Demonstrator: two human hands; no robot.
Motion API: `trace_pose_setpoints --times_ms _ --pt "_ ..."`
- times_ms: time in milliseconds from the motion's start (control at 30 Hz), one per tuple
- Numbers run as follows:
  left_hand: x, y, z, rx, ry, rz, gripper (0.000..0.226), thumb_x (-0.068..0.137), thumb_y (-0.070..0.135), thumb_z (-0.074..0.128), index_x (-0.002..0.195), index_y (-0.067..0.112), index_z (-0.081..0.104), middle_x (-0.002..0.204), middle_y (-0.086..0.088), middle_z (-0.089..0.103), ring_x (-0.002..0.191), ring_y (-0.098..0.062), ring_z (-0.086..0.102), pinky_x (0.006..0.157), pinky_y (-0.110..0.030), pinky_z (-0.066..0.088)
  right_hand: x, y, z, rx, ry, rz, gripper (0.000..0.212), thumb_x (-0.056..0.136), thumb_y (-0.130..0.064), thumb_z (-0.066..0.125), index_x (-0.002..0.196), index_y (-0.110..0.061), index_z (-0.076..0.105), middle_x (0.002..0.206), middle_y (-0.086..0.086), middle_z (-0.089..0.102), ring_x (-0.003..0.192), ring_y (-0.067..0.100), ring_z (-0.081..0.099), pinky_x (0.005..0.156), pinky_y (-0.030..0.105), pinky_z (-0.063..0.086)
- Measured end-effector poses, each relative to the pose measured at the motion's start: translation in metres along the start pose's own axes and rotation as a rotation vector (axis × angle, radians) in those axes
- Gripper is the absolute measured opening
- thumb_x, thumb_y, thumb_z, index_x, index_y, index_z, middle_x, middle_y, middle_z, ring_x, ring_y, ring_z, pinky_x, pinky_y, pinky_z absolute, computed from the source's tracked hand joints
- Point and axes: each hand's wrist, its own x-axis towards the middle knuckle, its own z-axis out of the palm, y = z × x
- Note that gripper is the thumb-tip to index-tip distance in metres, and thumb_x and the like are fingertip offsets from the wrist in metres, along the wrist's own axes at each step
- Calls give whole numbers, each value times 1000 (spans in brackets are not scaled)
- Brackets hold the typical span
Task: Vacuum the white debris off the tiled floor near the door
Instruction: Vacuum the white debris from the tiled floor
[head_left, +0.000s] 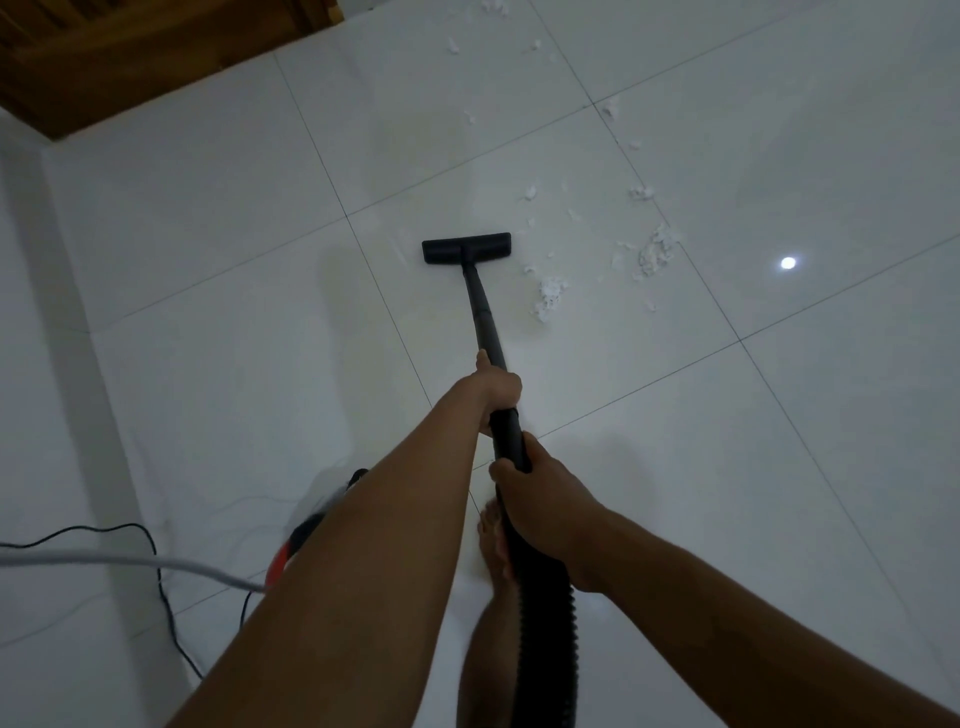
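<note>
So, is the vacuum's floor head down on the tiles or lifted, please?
Down, it seems: the floor head sits flush on the tiled floor, beside the debris.

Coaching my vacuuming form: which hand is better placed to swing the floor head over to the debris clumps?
Probably the left hand: it grips the wand farther forward, nearer the floor head; debris lies to its right. The right hand holds the hose end, a pivot.

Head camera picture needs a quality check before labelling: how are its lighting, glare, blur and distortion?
Head view: dim, bluish light; one round glare spot on the glossy white tiled floor; white fluffy debris barely contrasts with it; grout lines bow slightly, wide-angle distortion; black vacuum wand sharp, white-and-red vacuum body blurred.
</note>
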Motion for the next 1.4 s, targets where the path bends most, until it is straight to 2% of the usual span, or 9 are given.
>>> trace_pose_setpoints --times_ms 200,300,367,467,633,833,1033,1100,1400 --pt "35 25 -20 31 24 28 82 103 13 39 157 36 -17 125 -13 49 88 -24 58 78 -40 53 37 -23 0 32 3 9 45 109 -25 40 152 -37 32 72 12 54 33 9 52 40 21 48" --pt "57 42 -31 27 38 59 80 104 14 39 157 36 -17 120 -11 47 82 -22 55 76 -38 52 59 -40 -1 5 25 -13 48 110 -26 39 155 -36 29 75 10 55 34 7 53 38 18 46" --pt "72 55 -40 27 45 78 80 104 14 39 157 36 -17 126 -12 49 86 -23 56 75 -38 52 76 -53 -2 6 41 -22 49 110 -26 40 156 -35 29 77 10 56 43 10 56 37 17 45" --pt "93 75 -54 34 58 90 81 103 15 40 157 37 -16 135 -16 50 94 -26 56 77 -39 53 101 -71 -4 50 19 -4 47 109 -25 41 153 -38 30 79 12 57 51 16 57 42 23 51" --pt "126 108 -73 34 69 117 81 103 15 39 157 38 -17 132 -17 53 91 -25 56 79 -40 55 143 -101 -14 72 0 7 43 108 -23 40 147 -39 33 80 15 55 50 19 56 45 28 52" --pt "165 150 -93 30 96 135 81 103 16 38 156 40 -18 134 -16 53 94 -26 57 87 -42 56 190 -137 -29 71 -12 6 51 107 -25 41 150 -47 29 80 14 55 54 21 58 49 30 54" --pt "197 200 -116 29 113 154 81 103 19 39 156 41 -19 143 -13 47 115 -34 59 99 -48 53 233 -182 -47 31 3 -49 51 107 -23 40 152 -44 28 80 13 55 53 19 57 45 26 52" --pt "205 218 -122 26 120 161 80 103 19 38 156 40 -19 146 -12 45 115 -33 58 99 -47 53 244 -198 -54 24 9 -50 49 107 -23 41 150 -45 30 80 12 55 53 20 57 49 27 53" --pt "225 277 -143 18 135 156 80 104 17 38 156 39 -18 146 -12 44 111 -31 57 93 -42 53 271 -256 -76 25 4 -36 53 108 -22 39 153 -46 26 80 12 54 50 18 55 46 27 52"
